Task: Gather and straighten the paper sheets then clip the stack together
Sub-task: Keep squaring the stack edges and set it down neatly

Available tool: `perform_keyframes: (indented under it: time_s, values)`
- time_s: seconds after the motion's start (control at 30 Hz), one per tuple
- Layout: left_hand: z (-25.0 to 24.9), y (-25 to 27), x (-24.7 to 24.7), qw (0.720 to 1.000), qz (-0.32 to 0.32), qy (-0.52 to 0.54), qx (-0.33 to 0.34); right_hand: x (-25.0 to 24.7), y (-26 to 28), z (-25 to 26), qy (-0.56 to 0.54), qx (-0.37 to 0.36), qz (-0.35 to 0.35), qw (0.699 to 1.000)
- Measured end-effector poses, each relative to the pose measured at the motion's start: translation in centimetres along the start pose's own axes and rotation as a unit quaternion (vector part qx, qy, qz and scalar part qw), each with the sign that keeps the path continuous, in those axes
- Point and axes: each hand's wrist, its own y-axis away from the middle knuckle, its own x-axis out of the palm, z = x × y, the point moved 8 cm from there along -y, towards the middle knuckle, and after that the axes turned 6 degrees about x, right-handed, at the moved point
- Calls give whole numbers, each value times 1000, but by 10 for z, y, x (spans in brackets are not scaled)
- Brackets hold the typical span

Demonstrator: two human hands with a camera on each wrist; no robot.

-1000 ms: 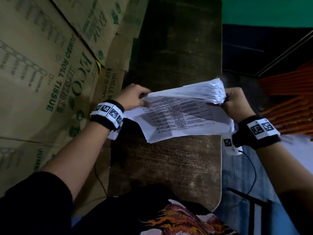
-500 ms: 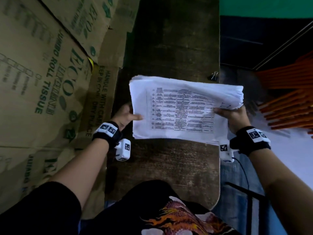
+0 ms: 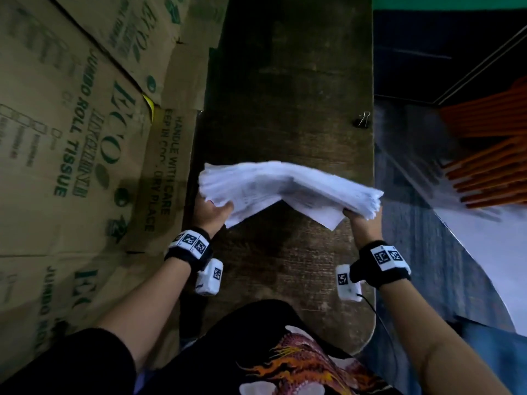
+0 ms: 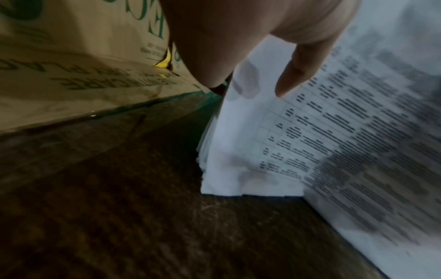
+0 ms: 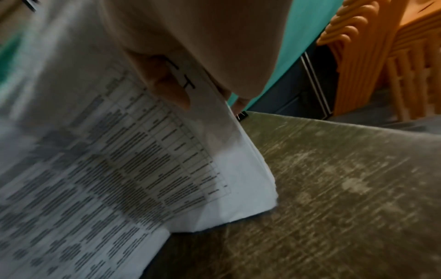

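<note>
Over a worn wooden bench [image 3: 285, 81], a stack of printed sheets [image 3: 285, 183] is clamped at its ends by left hand [image 3: 212, 213] and right hand [image 3: 360, 223]; tapping squarely should align edges before reaching the binder clip [image 3: 362, 121] far right

Dark, worn wooden table [image 3: 285, 81], narrow, rounded near end, clip [image 3: 362, 120] lying at its right edge, paper stack [image 3: 288, 183] with bottom edge standing on it
</note>
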Motion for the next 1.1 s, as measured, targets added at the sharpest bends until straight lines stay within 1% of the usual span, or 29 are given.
perform_keyframes:
  time_s: [0.03, 0.07, 0.1, 0.13, 0.2, 0.23, 0.27, 0.3, 0.4, 0.5, 0.6, 0.7, 0.8, 0.87, 0.93, 1.0, 1.03, 1.07, 1.1]
  values:
    - [5, -3, -1, 1000, 19, -20, -2, -1, -2, -3, 20, -11, 11, 1000]
    - [8, -5, -4, 999, 41, -7, -5, -4, -5, -3, 40, -24, 12, 999]
    - [9, -9, -5, 998, 66, 16, 7, -8, -7, 0, 36, -28, 8, 999]
    - [8, -14, -7, 995, 85, 39, 35, -11, -7, 3, 10, -19, 8, 1000]
    - [0, -19, -9, 990, 93, 41, 95, -12, -7, 11, -29, -40, 15, 999]
    - [-3, -23, -6, 987, 105, 39, 115, -9, -6, 15, -26, -48, 18, 998]
    - [-5, -24, -5, 986, 109, 40, 119, -6, -7, 17, -22, -50, 18, 998]
    - [-14, -21, -6, 985, 103, 71, 119, -5, -7, 17, -20, -47, 15, 999]
    - [-11, -30, -10, 981, 69, 136, 120, -7, -18, 10, -18, -34, 17, 999]
    - [-15, -31, -6, 979, 43, 180, 82, -1, -23, -2, -20, 15, 27, 999]
    - [-28, -32, -13, 973, -46, 213, 75, 4, -24, 16, -21, -24, 17, 999]
    - [-28, -33, -32, 968, -102, 222, 64, 0, -13, 45, -47, -48, 17, 998]
    - [-12, -33, -37, 972, -68, 225, 16, -1, -10, 59, -44, -80, 32, 995]
    - [-3, -33, -33, 979, -28, 200, -5, 1, -19, 43, -6, -82, 30, 996]
    - [-2, -27, -24, 983, 25, 180, -17, 7, -28, 19, 56, -53, 40, 996]
    - [7, -27, -21, 984, 25, 167, -55, 8, -35, -6, 96, -1, 38, 995]
    - [10, -27, -20, 985, 26, 164, -57, 11, -32, -6, 96, 8, 46, 994]
    - [8, -29, -19, 984, 41, 170, -45, 16, -28, 0, 104, -5, 61, 993]
    - [1, -30, -15, 982, 65, 175, -7, 20, -25, 3, 121, -13, 72, 990]
